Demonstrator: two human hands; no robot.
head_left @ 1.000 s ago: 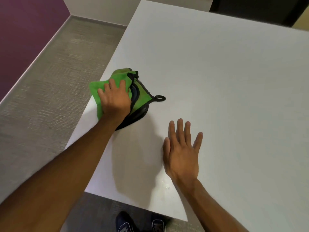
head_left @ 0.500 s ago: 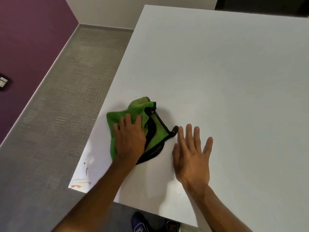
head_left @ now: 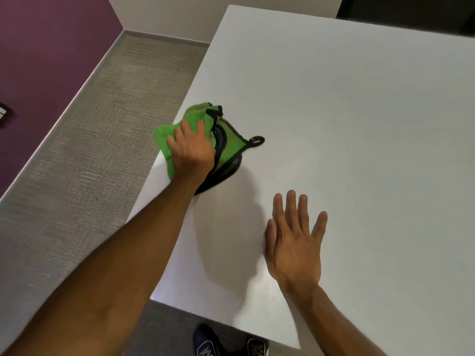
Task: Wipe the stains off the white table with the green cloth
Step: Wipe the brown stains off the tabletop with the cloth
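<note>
A bunched green cloth [head_left: 232,145] with black trim and a small black hanging loop lies at the left edge of the white table [head_left: 347,124]. My left hand [head_left: 191,150] presses flat on top of the cloth, fingers spread over its green part. My right hand [head_left: 293,242] rests palm down on the bare tabletop nearer to me, fingers apart, holding nothing. My left forearm hides the table's near left corner, and I see no stains on the visible surface.
Grey carpet [head_left: 84,163] runs along the table's left side, bounded by a purple wall [head_left: 38,60]. Dark shoes [head_left: 228,343] show below the table's near edge. The table stretches away to the right and back.
My left hand has pushed the cloth away from me along the left edge, apart from my right hand. The stains seen at the near left corner are now hidden by my forearm.
</note>
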